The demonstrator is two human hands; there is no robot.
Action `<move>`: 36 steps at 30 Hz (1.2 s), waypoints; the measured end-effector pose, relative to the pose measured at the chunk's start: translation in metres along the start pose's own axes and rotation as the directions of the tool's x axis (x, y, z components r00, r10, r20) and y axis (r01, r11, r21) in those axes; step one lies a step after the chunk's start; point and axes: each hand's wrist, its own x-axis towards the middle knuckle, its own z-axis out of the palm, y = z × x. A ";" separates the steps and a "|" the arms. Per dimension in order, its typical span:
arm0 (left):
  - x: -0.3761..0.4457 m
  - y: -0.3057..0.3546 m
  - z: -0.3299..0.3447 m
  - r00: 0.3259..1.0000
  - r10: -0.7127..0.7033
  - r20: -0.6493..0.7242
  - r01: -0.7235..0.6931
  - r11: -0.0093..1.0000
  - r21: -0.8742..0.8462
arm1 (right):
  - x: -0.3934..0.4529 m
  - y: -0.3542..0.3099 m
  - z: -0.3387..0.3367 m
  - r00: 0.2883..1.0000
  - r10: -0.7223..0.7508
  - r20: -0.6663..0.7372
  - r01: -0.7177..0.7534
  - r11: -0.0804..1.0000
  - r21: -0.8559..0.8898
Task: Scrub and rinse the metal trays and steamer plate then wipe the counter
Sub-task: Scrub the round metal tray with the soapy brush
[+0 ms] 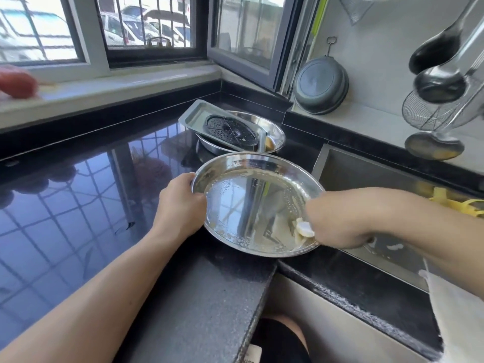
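Observation:
A round metal tray (251, 195), soapy along its inner rim, is tilted over the counter's corner beside the sink. My left hand (180, 203) grips its left rim. My right hand (337, 226) presses a pale scrubbing cloth (305, 229) against the tray's lower right inside. Behind it a rectangular metal tray (199, 113) leans across a round metal basin (275, 132), with the dark perforated steamer plate (231, 129) lying in the rectangular tray.
The glossy black counter (78, 205) stretches to the left. The steel sink (366, 176) lies at right, with yellow gloves (455, 203) on its far edge. Ladles and strainers (440, 82) and a dark pan (320, 85) hang on the wall. A white cloth (458, 310) hangs at bottom right.

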 end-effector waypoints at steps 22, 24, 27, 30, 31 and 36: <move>0.004 -0.005 0.001 1.000 0.018 0.002 -0.018 1.000 0.018 | 0.014 0.051 0.004 0.997 -0.053 0.052 0.011 0.798 0.603; 0.004 -0.006 0.002 1.000 0.017 0.004 -0.017 1.000 0.012 | 0.016 0.048 0.005 0.987 -0.157 -0.026 0.128 0.684 0.718; 0.003 -0.005 0.003 1.000 0.025 0.005 -0.025 1.000 0.012 | 0.038 0.024 -0.004 0.952 -0.181 -0.246 0.303 0.658 0.689; 0.004 -0.006 0.002 1.000 0.026 0.002 -0.026 0.999 0.026 | 0.064 -0.005 -0.022 0.868 -0.029 -0.496 0.378 0.686 0.622; 0.004 -0.007 0.002 1.000 0.030 0.004 -0.030 0.999 0.029 | 0.073 -0.011 -0.028 0.834 0.055 -0.548 0.360 0.698 0.619; 0.008 -0.012 0.002 0.998 0.051 0.028 -0.051 0.998 0.022 | 0.105 0.009 -0.028 0.765 0.397 -0.507 0.089 0.715 0.693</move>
